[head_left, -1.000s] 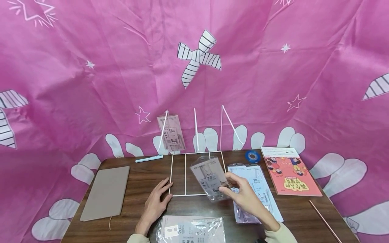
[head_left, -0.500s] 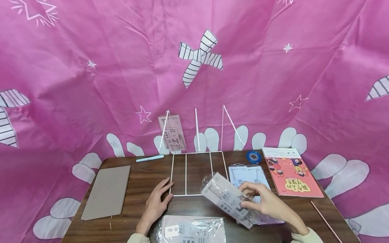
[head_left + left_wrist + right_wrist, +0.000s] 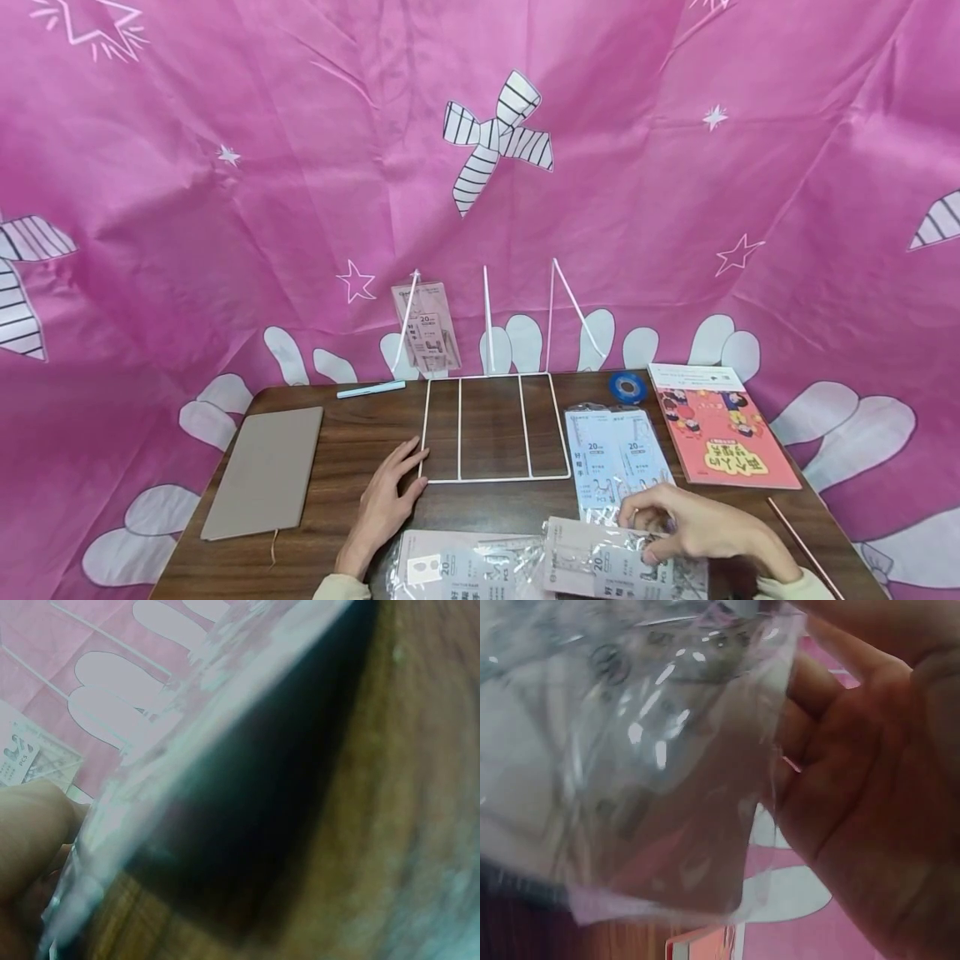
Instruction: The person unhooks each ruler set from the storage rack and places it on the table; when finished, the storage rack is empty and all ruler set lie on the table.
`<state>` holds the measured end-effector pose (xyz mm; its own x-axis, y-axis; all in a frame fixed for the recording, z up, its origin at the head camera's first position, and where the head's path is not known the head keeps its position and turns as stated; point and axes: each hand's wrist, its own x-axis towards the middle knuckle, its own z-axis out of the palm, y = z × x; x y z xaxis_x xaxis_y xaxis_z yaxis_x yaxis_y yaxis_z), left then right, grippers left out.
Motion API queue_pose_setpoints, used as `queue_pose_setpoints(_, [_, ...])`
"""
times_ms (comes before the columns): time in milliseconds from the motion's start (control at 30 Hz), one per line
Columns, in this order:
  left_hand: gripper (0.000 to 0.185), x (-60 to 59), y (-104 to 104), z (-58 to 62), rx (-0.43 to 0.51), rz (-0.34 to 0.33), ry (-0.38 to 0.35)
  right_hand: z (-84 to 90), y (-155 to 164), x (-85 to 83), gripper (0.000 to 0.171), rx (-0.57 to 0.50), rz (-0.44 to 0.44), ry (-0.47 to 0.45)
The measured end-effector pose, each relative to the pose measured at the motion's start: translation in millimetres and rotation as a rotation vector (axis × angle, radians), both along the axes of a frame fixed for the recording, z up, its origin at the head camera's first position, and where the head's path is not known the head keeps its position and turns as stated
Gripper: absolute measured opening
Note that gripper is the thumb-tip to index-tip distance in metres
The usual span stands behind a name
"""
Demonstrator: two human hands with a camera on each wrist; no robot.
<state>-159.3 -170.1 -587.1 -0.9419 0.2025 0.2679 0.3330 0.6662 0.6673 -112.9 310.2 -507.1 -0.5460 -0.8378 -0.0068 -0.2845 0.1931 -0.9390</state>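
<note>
My right hand (image 3: 697,525) pinches a clear-wrapped card packet (image 3: 592,558) marked "20" low at the front right. In the right wrist view the packet (image 3: 645,735) fills the left half, with the hand (image 3: 877,772) at its edge. Its left end overlaps another wrapped packet (image 3: 472,567) lying at the front of the table. My left hand (image 3: 386,500) rests on the table, fingertips right at the left side of a white wire rack (image 3: 460,429). A similar packet (image 3: 426,329) hangs from the rack's left upright arm.
Bluish packets (image 3: 615,450) lie right of the rack, partly behind the right hand. A blue tape roll (image 3: 627,387), a red book (image 3: 720,433) and a copper-coloured rod (image 3: 802,546) are farther right. At left are a grey notebook (image 3: 262,475) and a light-blue pen (image 3: 371,389).
My right hand has carried the packet from over the rack down to the front right, turning it sideways. The left hand has stayed at the rack.
</note>
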Motion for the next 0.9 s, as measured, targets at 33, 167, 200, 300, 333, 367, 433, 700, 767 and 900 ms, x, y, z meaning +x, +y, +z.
queue_pose_setpoints(33, [0.044,-0.1,0.2,-0.2,-0.001,-0.001,0.001,-2.5,1.4,-0.5,0.022,-0.002,0.01,-0.017])
queue_pose_setpoints(167, [0.044,-0.2,0.7,-0.8,0.0,-0.002,-0.005,-12.7,5.0,-1.6,0.023,0.006,0.024,-0.03])
queue_pose_setpoints(200, [0.044,-0.3,0.8,-0.9,0.0,-0.003,-0.006,-14.6,5.6,-1.6,0.023,0.013,0.021,-0.03])
queue_pose_setpoints(300, [0.044,-0.3,1.2,-1.4,0.0,-0.004,-0.012,-17.4,6.5,-0.9,0.022,0.03,0.01,-0.029])
queue_pose_setpoints(333, [0.044,-0.2,1.3,-1.5,-0.001,-0.004,-0.013,-17.5,6.7,-0.5,0.021,0.036,0.003,-0.029])
queue_pose_setpoints(367, [0.044,-0.2,1.4,-1.7,-0.001,-0.004,-0.013,-17.5,6.6,-0.2,0.021,0.04,-0.001,-0.022])
queue_pose_setpoints(433, [0.044,-0.3,1.4,-1.9,0.001,-0.004,-0.014,-17.2,6.8,0.5,0.022,0.05,-0.016,0.005])
queue_pose_setpoints(700, [0.044,-0.6,0.9,-2.6,0.004,-0.003,-0.018,-16.2,6.1,1.0,0.027,0.142,-0.144,0.222])
queue_pose_setpoints(767, [0.045,-0.8,0.7,-2.1,0.004,-0.002,-0.016,-16.1,3.0,-1.3,0.025,0.166,-0.196,0.277])
queue_pose_setpoints(900, [0.045,-1.7,0.0,-1.2,0.002,0.003,-0.017,-18.1,-10.6,-11.5,0.02,0.17,-0.285,0.332])
